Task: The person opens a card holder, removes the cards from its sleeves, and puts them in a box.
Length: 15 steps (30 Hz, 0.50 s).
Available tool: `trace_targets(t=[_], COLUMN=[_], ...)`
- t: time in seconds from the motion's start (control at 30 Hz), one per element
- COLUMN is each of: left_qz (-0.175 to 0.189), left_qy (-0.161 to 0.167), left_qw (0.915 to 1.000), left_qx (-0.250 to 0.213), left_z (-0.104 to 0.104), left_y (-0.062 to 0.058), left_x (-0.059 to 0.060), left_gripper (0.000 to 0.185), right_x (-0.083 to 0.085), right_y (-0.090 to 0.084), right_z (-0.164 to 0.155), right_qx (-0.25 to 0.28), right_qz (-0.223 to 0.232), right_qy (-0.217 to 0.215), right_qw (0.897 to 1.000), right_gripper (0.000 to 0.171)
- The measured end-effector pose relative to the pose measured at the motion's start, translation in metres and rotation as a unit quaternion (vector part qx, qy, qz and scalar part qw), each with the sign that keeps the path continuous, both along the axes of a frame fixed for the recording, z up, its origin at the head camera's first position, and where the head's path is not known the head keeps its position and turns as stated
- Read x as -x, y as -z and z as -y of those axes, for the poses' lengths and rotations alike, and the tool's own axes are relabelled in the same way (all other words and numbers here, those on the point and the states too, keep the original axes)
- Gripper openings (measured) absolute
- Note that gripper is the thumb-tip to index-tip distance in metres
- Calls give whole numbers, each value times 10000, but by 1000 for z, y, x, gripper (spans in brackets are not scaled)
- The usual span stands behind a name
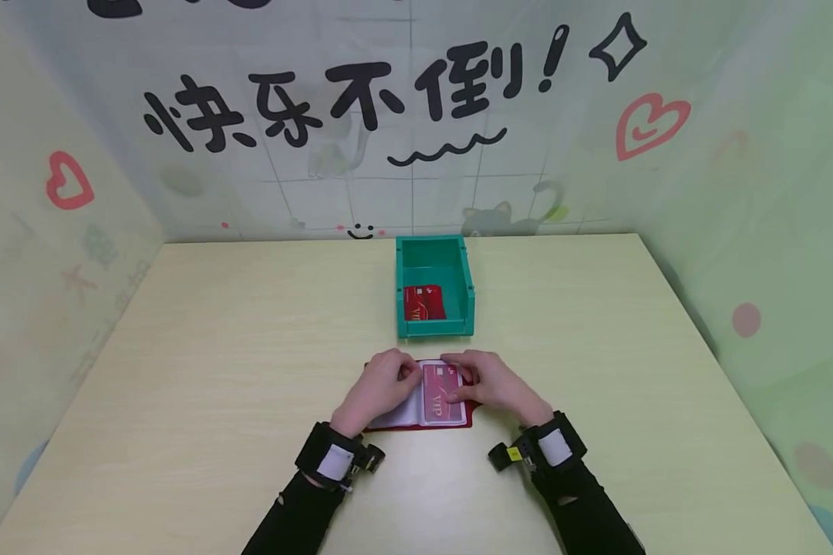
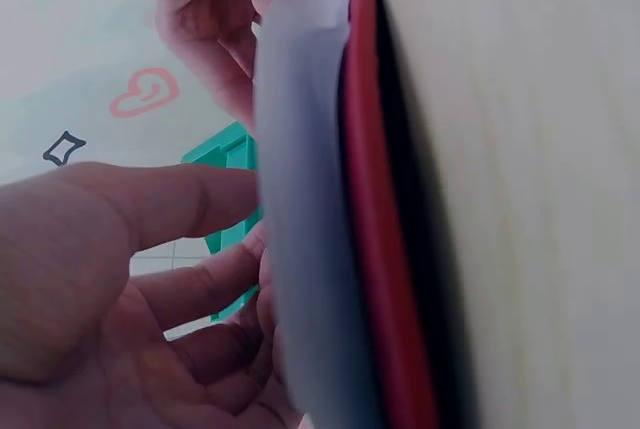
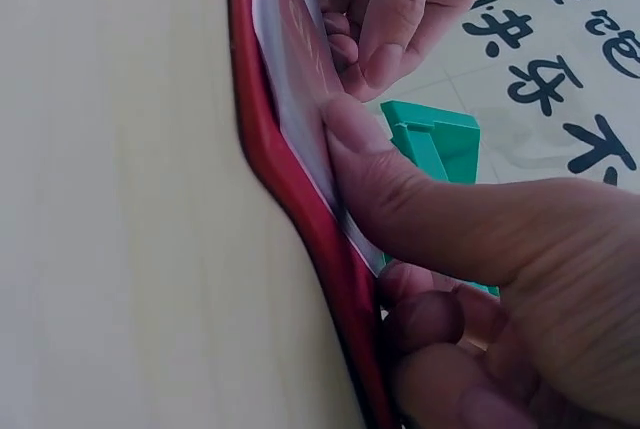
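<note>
A red card holder lies spread on the table with clear plastic sleeves. Its right-hand sleeve holds a red VIP card. My left hand is over the left page, its thumb and fingers bent together at the sleeve by the middle fold; in the left wrist view the blurred sleeve hides the fingertips. My right hand pinches the holder's right side. Its thumb presses on the sleeve over the card, while the other fingers bend at the outer edge.
A green open bin stands behind the holder, near the back of the table. More red VIP cards lie inside it. The pale wooden table is bordered by printed cloth walls at the back and sides.
</note>
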<state>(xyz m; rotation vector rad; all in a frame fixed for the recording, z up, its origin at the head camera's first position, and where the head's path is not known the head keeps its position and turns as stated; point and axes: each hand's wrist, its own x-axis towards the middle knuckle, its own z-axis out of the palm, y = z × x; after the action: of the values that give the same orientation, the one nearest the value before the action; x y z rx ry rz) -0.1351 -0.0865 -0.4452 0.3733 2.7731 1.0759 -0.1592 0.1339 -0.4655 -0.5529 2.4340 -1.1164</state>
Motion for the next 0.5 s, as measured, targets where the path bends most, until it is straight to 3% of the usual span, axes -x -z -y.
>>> trace_targets(t=[0.3, 0.5], left_qz=[331, 391], left_qy=[-40, -62], left_qw=[9990, 9992], left_qx=[-286, -109], left_z=[0, -2], left_y=[6, 7], left_x=[4, 4], left_gripper=[18, 23], right_x=[-1, -1], right_y=[1, 0], right_z=[1, 1], right_qx=[-26, -25], right_qz=[-136, -202], right_qy=[-30, -68], right_qw=[9999, 9998], right_gripper=[66, 66])
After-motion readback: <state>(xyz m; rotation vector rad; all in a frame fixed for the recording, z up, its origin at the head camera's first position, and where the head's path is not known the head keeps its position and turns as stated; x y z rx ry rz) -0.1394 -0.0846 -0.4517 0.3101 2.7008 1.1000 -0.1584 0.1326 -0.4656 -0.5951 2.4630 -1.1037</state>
